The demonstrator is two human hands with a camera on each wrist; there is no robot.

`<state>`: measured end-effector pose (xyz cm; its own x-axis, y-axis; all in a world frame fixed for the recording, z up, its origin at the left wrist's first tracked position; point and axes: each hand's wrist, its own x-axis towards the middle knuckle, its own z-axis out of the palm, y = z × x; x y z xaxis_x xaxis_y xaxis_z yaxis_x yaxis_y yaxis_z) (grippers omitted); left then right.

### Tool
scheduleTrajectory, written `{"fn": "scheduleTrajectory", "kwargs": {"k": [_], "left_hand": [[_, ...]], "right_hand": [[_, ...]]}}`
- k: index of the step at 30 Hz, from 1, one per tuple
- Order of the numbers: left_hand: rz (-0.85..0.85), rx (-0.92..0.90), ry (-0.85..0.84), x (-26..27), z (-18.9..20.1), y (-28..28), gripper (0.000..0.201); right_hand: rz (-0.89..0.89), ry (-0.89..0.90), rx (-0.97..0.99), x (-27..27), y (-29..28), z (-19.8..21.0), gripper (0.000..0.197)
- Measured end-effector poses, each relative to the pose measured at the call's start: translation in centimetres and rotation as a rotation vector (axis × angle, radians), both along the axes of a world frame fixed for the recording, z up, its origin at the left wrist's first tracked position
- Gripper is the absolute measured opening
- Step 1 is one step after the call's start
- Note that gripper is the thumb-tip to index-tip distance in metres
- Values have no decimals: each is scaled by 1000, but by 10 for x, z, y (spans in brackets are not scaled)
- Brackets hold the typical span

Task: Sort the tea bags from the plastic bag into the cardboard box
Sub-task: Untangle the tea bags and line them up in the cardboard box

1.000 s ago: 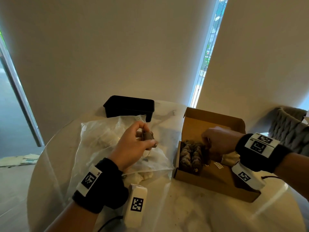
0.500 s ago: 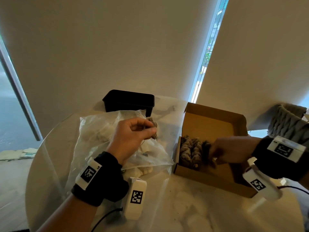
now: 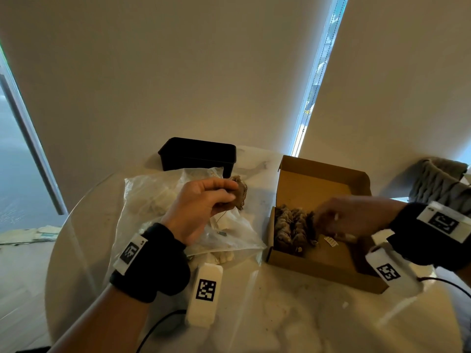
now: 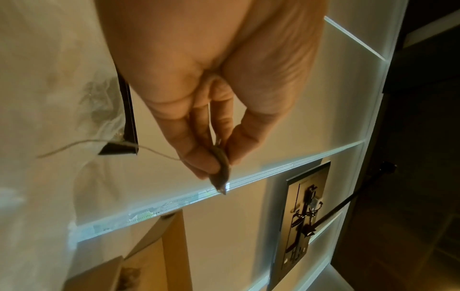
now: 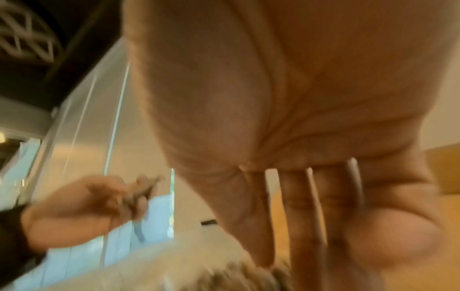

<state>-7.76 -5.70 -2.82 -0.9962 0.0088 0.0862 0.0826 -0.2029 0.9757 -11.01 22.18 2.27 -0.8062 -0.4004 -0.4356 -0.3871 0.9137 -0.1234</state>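
Right now the left hand (image 3: 201,202) pinches one brown tea bag (image 3: 239,196) between thumb and fingertips, held up in the middle of the head view, above the plastic bag (image 3: 158,200) and short of the cardboard box (image 3: 321,261). In the left wrist view the pinch sits on the bag's upper part, with its lower tip free below the fingers. A thin string (image 4: 154,150) trails off toward the left of that frame, back to the plastic, and there lies the main risk: if the string or its tag is caught among the pale bags left in the plastic, carrying the held one rightward could drag others out or tug it from a fairly light pinch, dropping it on the pale surface (image 3: 280,314) between bag and box.

The right hand (image 3: 356,217) is low inside the box at centre right of the head view, fingers extended and apart, touching the row of tea bags (image 3: 293,228) packed against the box's left wall and grasping nothing that I can see, though the right wrist view is blurred. That row looks loosely stood; a push from this hand could tip it over into the bare right half of the box. The two hands may also crowd each other at the box. A loose paper tag (image 3: 330,242) lies on the box floor and could get buried.
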Motion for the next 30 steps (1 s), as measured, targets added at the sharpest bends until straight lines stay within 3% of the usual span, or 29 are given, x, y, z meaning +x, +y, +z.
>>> {"fn": "scheduleTrajectory", "kwargs": {"k": [2, 3, 5, 7, 11, 15, 21, 25, 27, 30], "left_hand": [[-47, 28, 3, 2, 8, 4, 22], [-71, 37, 17, 3, 14, 8, 23], [-118, 39, 56, 5, 28, 14, 23], [-148, 18, 99, 7, 41, 18, 23], [-141, -30, 141, 8, 59, 12, 24], [-112, -112, 175, 15, 69, -12, 18], [-117, -659, 209, 27, 66, -42, 32], [-94, -841, 174, 36, 60, -52, 47], [-37, -870, 173, 39, 55, -52, 48], [-12, -765, 124, 44, 49, -48, 45]], "right_hand": [[-9, 150, -210, 5, -14, 7, 19], [-22, 168, -323, 9, -27, 8, 28], [-73, 38, -560, 19, -59, 3, 48], [-74, -89, -692, 28, -91, -6, 55], [-19, 10, -724, 32, -118, -17, 28], [-50, 38, -747, 35, -92, -13, 19], [-90, 151, -742, 41, -49, -1, 8], [-163, 206, -916, 42, -42, 10, 14], [-171, 192, -998, 45, -50, 12, 16], [-89, 144, -990, 52, -82, 9, 8]]}}
